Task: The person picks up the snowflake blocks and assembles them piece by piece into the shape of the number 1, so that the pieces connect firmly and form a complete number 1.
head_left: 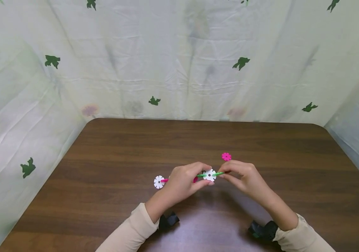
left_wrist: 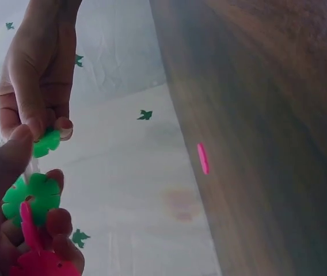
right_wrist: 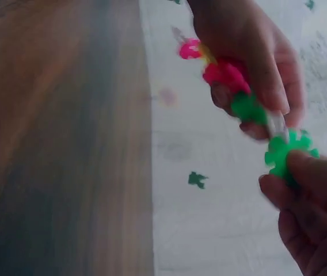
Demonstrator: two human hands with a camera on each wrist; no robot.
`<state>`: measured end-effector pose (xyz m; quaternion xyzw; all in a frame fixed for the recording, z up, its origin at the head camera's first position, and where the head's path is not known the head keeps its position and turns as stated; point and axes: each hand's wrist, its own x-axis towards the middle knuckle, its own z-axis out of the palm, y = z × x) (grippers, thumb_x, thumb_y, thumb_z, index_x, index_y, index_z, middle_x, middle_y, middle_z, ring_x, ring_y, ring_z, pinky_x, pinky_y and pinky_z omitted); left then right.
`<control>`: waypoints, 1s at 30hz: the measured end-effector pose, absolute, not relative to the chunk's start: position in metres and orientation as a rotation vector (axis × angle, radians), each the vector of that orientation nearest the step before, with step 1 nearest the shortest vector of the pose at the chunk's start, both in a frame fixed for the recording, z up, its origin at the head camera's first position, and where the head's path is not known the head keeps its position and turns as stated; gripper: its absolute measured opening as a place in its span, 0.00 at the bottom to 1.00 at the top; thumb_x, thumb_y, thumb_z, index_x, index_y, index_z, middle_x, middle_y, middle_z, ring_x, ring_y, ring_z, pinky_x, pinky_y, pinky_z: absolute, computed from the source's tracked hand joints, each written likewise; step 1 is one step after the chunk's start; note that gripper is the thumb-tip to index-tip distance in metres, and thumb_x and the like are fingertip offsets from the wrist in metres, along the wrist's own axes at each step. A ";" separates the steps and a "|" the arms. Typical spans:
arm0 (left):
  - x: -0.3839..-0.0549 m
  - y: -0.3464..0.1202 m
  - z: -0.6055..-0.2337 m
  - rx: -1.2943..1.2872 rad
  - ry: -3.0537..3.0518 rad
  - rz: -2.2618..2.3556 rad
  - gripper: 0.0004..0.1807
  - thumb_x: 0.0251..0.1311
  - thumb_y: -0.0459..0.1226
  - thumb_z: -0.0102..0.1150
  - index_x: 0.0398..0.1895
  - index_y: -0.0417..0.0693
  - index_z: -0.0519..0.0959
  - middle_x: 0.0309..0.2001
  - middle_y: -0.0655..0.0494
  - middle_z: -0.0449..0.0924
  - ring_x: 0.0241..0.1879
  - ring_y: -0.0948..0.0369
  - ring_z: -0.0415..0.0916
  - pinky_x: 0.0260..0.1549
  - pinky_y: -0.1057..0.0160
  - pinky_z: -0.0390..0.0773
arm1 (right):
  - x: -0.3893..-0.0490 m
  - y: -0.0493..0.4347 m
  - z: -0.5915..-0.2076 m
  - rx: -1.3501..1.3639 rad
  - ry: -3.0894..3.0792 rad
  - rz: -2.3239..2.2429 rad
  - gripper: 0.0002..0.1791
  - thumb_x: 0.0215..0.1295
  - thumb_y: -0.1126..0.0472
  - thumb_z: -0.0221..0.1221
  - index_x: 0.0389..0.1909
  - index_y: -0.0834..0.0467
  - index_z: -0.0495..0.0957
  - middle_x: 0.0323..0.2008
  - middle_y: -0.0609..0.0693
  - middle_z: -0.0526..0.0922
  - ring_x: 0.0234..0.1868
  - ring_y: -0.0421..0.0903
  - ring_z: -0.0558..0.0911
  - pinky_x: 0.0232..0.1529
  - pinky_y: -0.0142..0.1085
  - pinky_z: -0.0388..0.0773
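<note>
My left hand (head_left: pixel 182 178) grips a chain of slotted plastic discs, its fingers around the middle links. At the chain's left end a white disc (head_left: pixel 158 182) sticks out past the hand. Pink discs (right_wrist: pixel 227 73) and a green disc (left_wrist: pixel 37 195) show among the left fingers. Between the two hands a white disc (head_left: pixel 209 174) faces up, with the left thumb and a fingertip at its edges. My right hand (head_left: pixel 245 176) pinches a green disc (right_wrist: pixel 284 152), which meets that white disc edge-on. Whether its slot is fully seated, I cannot tell.
A loose pink disc (head_left: pixel 226 156) lies on the brown wooden table (head_left: pixel 129 140), just beyond the right hand. Black straps (head_left: pixel 262 230) hang at both wrists. Pale cloth (head_left: pixel 166 63) with green bird shapes rises behind the table and along its sides.
</note>
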<state>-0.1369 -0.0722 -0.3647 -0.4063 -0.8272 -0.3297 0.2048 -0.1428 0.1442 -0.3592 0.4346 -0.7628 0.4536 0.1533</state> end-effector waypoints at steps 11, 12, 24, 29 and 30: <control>-0.139 -0.073 -0.360 -1.117 -2.327 -0.891 0.17 0.47 0.42 0.67 0.40 0.46 0.79 0.36 0.60 0.80 0.30 0.69 0.75 0.29 0.73 0.72 | -0.142 0.148 -0.354 1.127 -2.346 1.525 0.12 0.49 0.75 0.62 0.33 0.57 0.77 0.29 0.47 0.78 0.29 0.43 0.78 0.29 0.34 0.77; -0.139 -0.073 -0.360 -1.122 -2.328 -0.885 0.17 0.48 0.42 0.66 0.41 0.46 0.79 0.37 0.60 0.80 0.31 0.69 0.76 0.29 0.72 0.73 | -0.142 0.148 -0.354 1.116 -2.359 1.531 0.11 0.50 0.74 0.61 0.33 0.57 0.77 0.28 0.47 0.78 0.28 0.44 0.78 0.28 0.34 0.77; -0.137 -0.069 -0.364 -1.146 -2.292 -0.785 0.22 0.47 0.43 0.67 0.46 0.48 0.77 0.40 0.61 0.79 0.34 0.68 0.74 0.27 0.72 0.65 | -0.138 0.135 -0.362 0.971 -2.380 1.938 0.05 0.57 0.72 0.57 0.34 0.69 0.75 0.23 0.54 0.79 0.22 0.49 0.80 0.27 0.40 0.77; -0.139 -0.071 -0.363 -1.104 -2.249 -0.765 0.19 0.45 0.42 0.68 0.42 0.48 0.79 0.36 0.61 0.80 0.30 0.68 0.74 0.23 0.73 0.64 | -0.140 0.137 -0.363 0.914 -2.377 1.956 0.07 0.58 0.71 0.57 0.38 0.67 0.75 0.28 0.57 0.80 0.27 0.52 0.81 0.30 0.40 0.77; -0.140 -0.072 -0.362 -1.091 -2.244 -0.766 0.19 0.45 0.42 0.68 0.42 0.47 0.79 0.36 0.61 0.80 0.29 0.68 0.74 0.24 0.72 0.64 | -0.142 0.139 -0.364 0.889 -2.378 1.920 0.08 0.57 0.71 0.57 0.39 0.66 0.75 0.30 0.56 0.80 0.28 0.51 0.81 0.30 0.40 0.77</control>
